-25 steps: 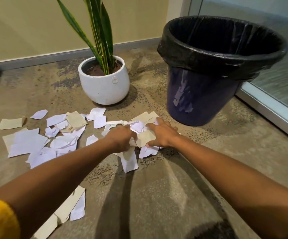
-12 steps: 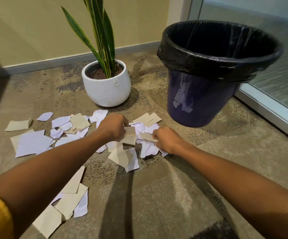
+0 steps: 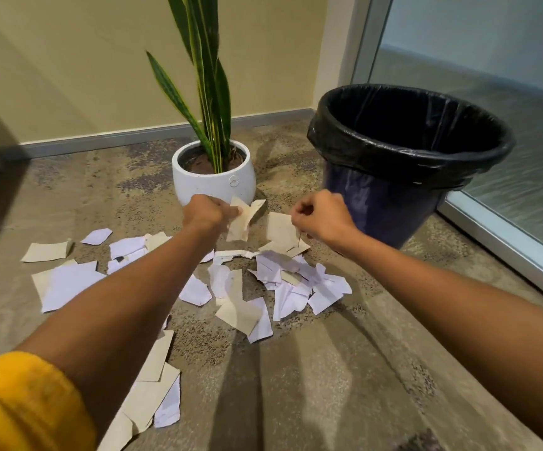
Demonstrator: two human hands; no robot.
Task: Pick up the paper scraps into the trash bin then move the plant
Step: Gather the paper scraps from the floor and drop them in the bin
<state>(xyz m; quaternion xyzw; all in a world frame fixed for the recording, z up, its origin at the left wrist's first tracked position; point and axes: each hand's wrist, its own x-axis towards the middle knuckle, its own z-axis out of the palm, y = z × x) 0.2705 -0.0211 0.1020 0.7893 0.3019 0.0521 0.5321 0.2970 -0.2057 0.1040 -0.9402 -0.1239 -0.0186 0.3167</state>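
Observation:
Several white and beige paper scraps [image 3: 283, 288] lie scattered on the carpet. My left hand [image 3: 206, 213] grips a beige scrap [image 3: 242, 219] lifted off the floor, in front of the plant's white pot [image 3: 213, 180]. My right hand [image 3: 323, 218] pinches another beige scrap [image 3: 281, 234] by its edge, raised just left of the trash bin [image 3: 390, 203]. The bin is dark blue with a black liner and stands at the right. The plant [image 3: 205, 92] has tall green leaves.
A yellow wall with a grey baseboard [image 3: 117, 138] runs behind the plant. A glass partition with a metal frame [image 3: 504, 242] borders the right side. More scraps [image 3: 153, 392] lie near my left forearm.
Both hands have risen from the pile, each carrying a beige scrap. The view has tilted upward, so the plant and bin sit lower in the frame.

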